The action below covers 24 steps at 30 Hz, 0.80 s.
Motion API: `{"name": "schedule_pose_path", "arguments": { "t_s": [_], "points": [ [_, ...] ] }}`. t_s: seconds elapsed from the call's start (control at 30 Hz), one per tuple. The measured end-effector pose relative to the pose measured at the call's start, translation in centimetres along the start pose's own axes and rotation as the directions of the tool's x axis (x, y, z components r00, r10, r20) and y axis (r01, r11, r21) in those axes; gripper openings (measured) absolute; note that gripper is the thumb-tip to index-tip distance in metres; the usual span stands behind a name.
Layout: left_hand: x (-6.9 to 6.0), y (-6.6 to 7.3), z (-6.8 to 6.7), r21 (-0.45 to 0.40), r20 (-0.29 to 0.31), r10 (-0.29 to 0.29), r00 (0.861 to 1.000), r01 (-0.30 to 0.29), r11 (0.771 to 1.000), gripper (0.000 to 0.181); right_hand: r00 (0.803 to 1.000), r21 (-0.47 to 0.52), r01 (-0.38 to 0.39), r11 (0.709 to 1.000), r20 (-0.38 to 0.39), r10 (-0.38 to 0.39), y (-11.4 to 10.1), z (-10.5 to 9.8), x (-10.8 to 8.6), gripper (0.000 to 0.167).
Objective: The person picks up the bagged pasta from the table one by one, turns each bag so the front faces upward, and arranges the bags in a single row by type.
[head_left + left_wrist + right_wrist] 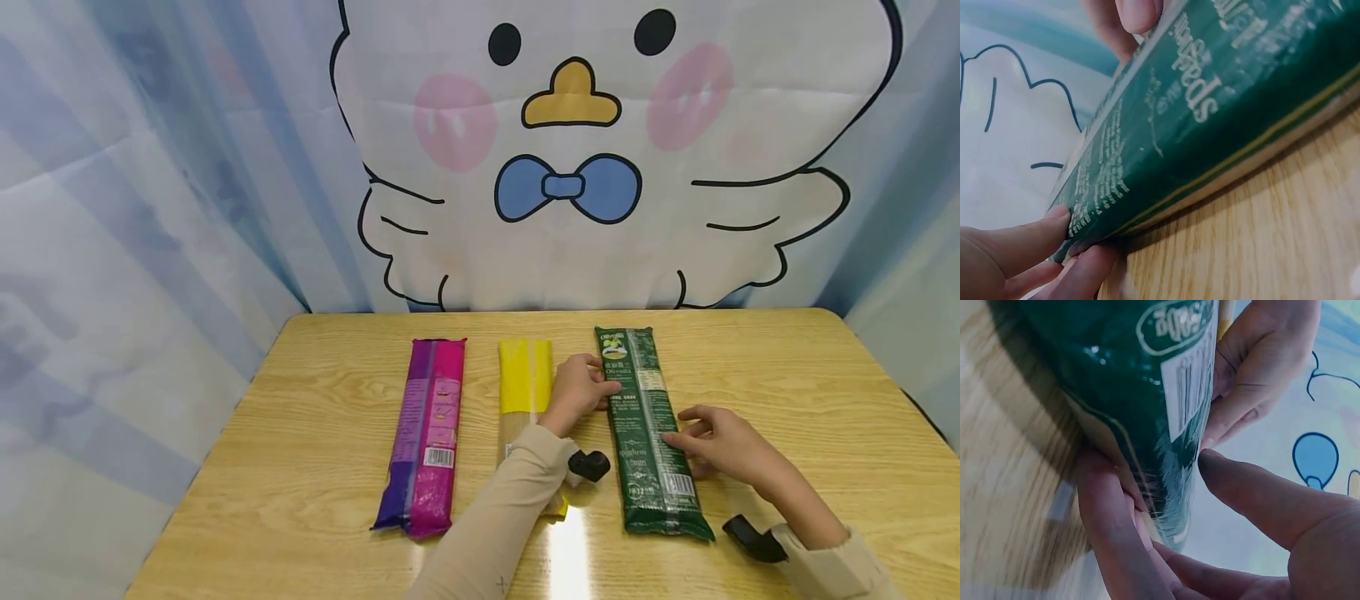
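Note:
A green spaghetti packet (645, 433) lies on the wooden table, its back label and barcode facing up. My left hand (577, 392) pinches its upper left edge, thumb on top and fingers at the side; the left wrist view shows that thumb and the fingers (1088, 269) low against the packet (1166, 125). At its right edge my right hand (716, 442) has the thumb on top and the other fingers by the side. In the right wrist view, fingers (1110, 512) reach under the edge of the packet (1116, 369).
A yellow packet (525, 375) lies to the left, partly behind my left forearm. Farther left is a purple and pink packet (423, 437). A curtain (570, 267) with a cartoon figure hangs behind the table (315, 467).

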<state>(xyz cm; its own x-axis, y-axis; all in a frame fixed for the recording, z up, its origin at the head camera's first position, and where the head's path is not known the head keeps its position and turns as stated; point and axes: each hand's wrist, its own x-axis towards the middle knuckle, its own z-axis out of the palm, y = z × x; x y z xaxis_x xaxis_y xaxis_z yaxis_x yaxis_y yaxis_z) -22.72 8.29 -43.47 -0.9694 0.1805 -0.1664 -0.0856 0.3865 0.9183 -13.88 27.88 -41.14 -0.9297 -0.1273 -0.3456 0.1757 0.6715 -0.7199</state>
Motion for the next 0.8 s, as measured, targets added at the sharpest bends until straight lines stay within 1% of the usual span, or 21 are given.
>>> {"name": "schedule_pose_path", "arguments": {
  "t_s": [0.23, 0.47, 0.67, 0.8],
  "points": [
    [0.00, 0.05, 0.14, -0.014, 0.007, -0.014, 1.000, 0.014, 1.000, 0.044, 1.000, -0.011, 0.009, 1.000, -0.016, -0.009, 0.27, 0.05, 0.11, 0.073],
    [0.06, 0.10, 0.28, -0.025, 0.007, -0.026, 1.000, 0.026, 0.999, 0.043, 1.000, 0.071, 0.007, 0.997, -0.009, -0.006, 0.56, 0.01, 0.24, 0.070],
    [0.09, 0.11, 0.06, -0.045, 0.014, -0.033, 0.999, 0.033, 0.998, 0.042, 1.000, 0.083, 0.011, 0.996, -0.013, -0.009, 0.46, 0.04, 0.34, 0.070],
    [0.06, 0.07, -0.14, -0.064, 0.018, -0.033, 0.999, 0.034, 0.997, 0.041, 1.000, 0.092, 0.017, 0.996, -0.017, -0.015, 0.40, 0.15, 0.37, 0.067]
  ]
}}
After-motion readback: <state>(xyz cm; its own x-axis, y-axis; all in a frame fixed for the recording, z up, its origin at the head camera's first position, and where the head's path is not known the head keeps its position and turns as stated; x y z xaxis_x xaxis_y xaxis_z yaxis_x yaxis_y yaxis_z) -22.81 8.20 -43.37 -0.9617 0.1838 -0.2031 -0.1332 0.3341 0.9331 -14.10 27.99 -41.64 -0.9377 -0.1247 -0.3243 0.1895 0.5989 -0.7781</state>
